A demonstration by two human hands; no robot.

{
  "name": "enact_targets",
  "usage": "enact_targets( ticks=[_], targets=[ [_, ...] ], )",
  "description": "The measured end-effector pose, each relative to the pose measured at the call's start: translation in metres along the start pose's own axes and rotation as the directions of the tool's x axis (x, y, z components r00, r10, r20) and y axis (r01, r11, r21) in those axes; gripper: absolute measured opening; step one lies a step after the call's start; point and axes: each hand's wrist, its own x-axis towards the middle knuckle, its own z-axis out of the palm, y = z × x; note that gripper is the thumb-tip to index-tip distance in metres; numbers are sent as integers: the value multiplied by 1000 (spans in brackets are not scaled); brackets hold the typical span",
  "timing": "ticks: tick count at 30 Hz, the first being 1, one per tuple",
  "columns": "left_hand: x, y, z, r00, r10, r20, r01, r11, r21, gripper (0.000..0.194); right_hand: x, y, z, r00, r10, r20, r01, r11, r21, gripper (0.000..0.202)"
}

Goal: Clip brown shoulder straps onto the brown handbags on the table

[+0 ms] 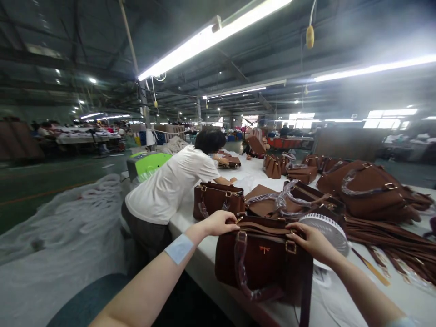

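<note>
A dark brown handbag (262, 268) stands upright at the front edge of the table, with a small orange dragonfly mark on its front. Its front handle (240, 268) is wrapped in clear plastic and hangs down. My left hand (221, 223) pinches the top left corner of the bag, by a small gold-coloured metal piece. At the top right, the fingers of my right hand (308, 238) are closed on the rim above a gold buckle. A long strap (306, 290) hangs from the bag's right side.
Another brown handbag (218, 202) stands behind mine. A white fan (325, 229) is close to my right hand. Brown straps (391, 243) and more handbags (371, 190) lie to the right. A co-worker (173, 181) leans over the white table at the left.
</note>
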Motion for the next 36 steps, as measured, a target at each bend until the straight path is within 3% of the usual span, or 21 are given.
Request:
enact_targets(
  ticks=[6, 11, 18, 20, 22, 25, 30, 36],
  targets=[
    [11, -4, -3, 987, -137, -79, 136, 990, -24, 29, 4, -2, 4, 1000, 10, -26, -11, 998, -64, 36],
    [11, 4, -2, 992, -75, -99, 64, 992, -112, 27, 3, -4, 4, 998, 13, -55, -18, 996, -92, 34],
    [22, 43, 7, 986, 109, -129, -69, 957, 282, 36, 2, -7, 8, 996, 5, -89, -11, 998, -70, 32],
    [34, 59, 14, 983, 159, -96, -109, 912, 396, 37, 2, -7, 8, 996, 8, -90, -15, 997, -72, 32],
    [46, 72, 22, 984, 176, 4, -157, 868, 470, 35, 1, -7, 7, 995, 13, -96, -19, 998, -65, 33],
    [61, 81, 32, 978, 164, 132, -208, 845, 493, 33, -1, -7, 6, 995, 5, -98, -10, 999, -46, 33],
    [68, 73, 35, 989, 107, 102, -138, 914, 381, 37, -3, -9, 5, 992, -4, -128, 1, 1000, -26, 31],
    [68, 65, 33, 952, 224, 209, -292, 867, 403, 43, -1, -2, 8, 997, -6, -76, 12, 997, 81, 33]
  ],
)
